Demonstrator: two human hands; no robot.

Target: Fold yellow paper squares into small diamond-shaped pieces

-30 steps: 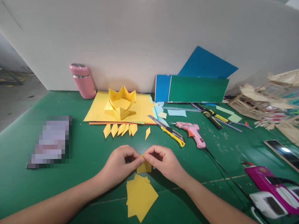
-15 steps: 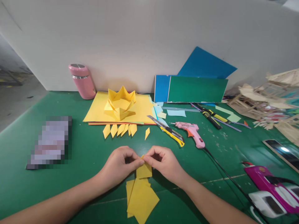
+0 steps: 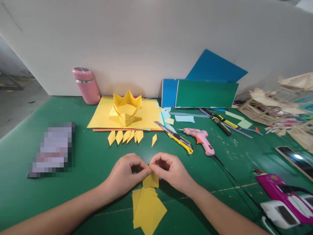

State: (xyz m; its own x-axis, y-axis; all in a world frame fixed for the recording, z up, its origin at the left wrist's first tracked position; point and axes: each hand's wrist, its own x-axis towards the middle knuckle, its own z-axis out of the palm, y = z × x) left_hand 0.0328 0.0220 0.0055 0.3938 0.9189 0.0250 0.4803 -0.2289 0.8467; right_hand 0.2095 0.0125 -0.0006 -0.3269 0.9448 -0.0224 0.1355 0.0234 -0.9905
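My left hand [image 3: 128, 170] and my right hand [image 3: 171, 168] meet above the green table, both closed in a pinch. Between their fingertips is the top of a small yellow paper piece [image 3: 151, 181]; its upper part is covered by my fingers. Just below it lie several loose yellow paper squares [image 3: 149, 210], overlapping. Beyond my hands sits a row of small folded yellow paper diamonds [image 3: 119, 137], with a single folded diamond [image 3: 154, 140] apart to the right. A yellow folded-paper crown shape [image 3: 126, 116] stands on a stack of coloured paper [image 3: 99, 118].
A box cutter [image 3: 176, 138] and a pink glue gun [image 3: 199, 137] with a black cord lie right of centre. A pink flask [image 3: 86, 86] stands back left. Coloured boards [image 3: 206, 94] lean on the wall. Phone [image 3: 294, 161], power strip [image 3: 281, 192] and wooden model [image 3: 283, 107] are at right.
My fingertips have shifted slightly over the top of the paper piece, covering its upper tip more. Everything else on the table stays in place.
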